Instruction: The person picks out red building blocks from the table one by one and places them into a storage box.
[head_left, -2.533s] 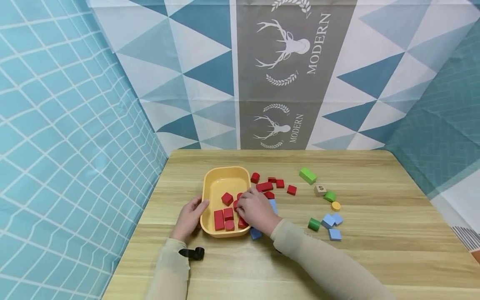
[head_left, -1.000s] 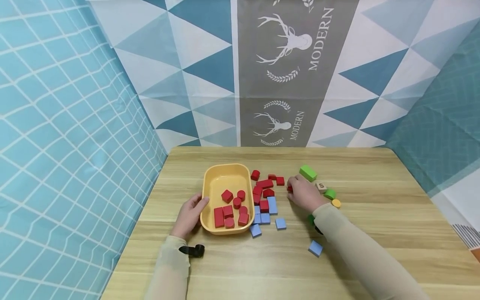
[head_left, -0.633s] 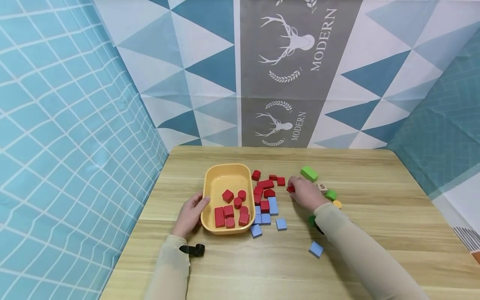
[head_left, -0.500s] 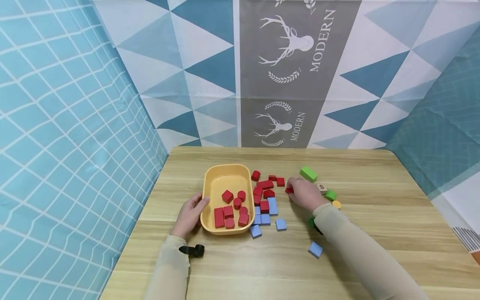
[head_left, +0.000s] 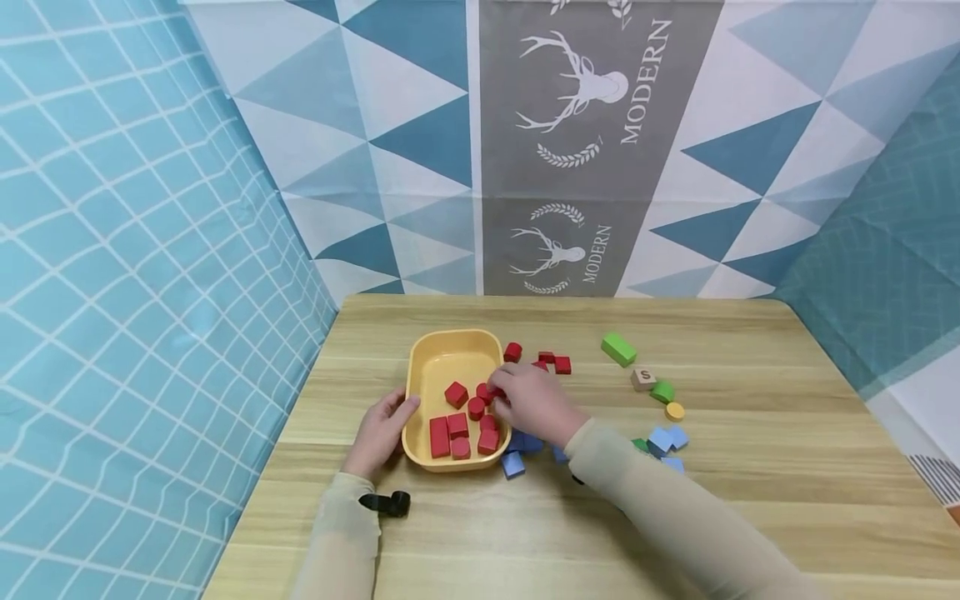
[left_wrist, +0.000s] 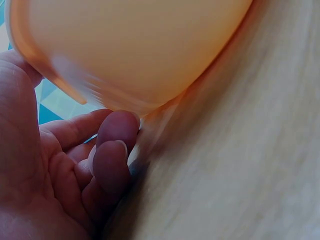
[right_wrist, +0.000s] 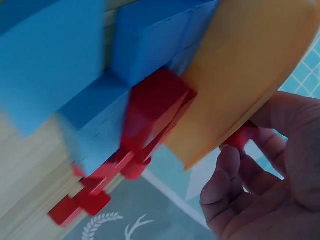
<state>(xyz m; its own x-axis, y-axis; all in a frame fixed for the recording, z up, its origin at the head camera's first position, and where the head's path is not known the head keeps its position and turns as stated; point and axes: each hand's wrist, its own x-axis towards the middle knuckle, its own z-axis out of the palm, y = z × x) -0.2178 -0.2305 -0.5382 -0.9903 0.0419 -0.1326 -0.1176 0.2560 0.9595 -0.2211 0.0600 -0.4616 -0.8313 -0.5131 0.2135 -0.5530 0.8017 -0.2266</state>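
A yellow plastic tray (head_left: 448, 360) stands on the table with several red blocks (head_left: 439, 438) in its near half. My left hand (head_left: 380, 435) grips its left side, thumb over the rim; the left wrist view shows curled fingers (left_wrist: 111, 165) beneath the tray wall. My right hand (head_left: 538, 406) is at the tray's right rim. Between its thumb and fingers it pinches a small red block (right_wrist: 242, 136), mostly covered by the fingers. Beside the tray, a row of red blocks (right_wrist: 155, 107) and blue blocks (right_wrist: 150, 40) is partly hidden under my right hand in the head view.
Farther right lie a light green block (head_left: 618, 349), a wooden letter cube (head_left: 643, 380), a green half-round block (head_left: 663, 392), a yellow disc (head_left: 675, 412) and several blue blocks (head_left: 661, 441). More red blocks (head_left: 562, 365) lie behind my right hand. Patterned cloth (head_left: 420, 167) hangs beyond the table.
My right hand has moved left from beside the letter cube to the tray's right rim, bringing the small red block along. My left hand keeps its grip on the tray.
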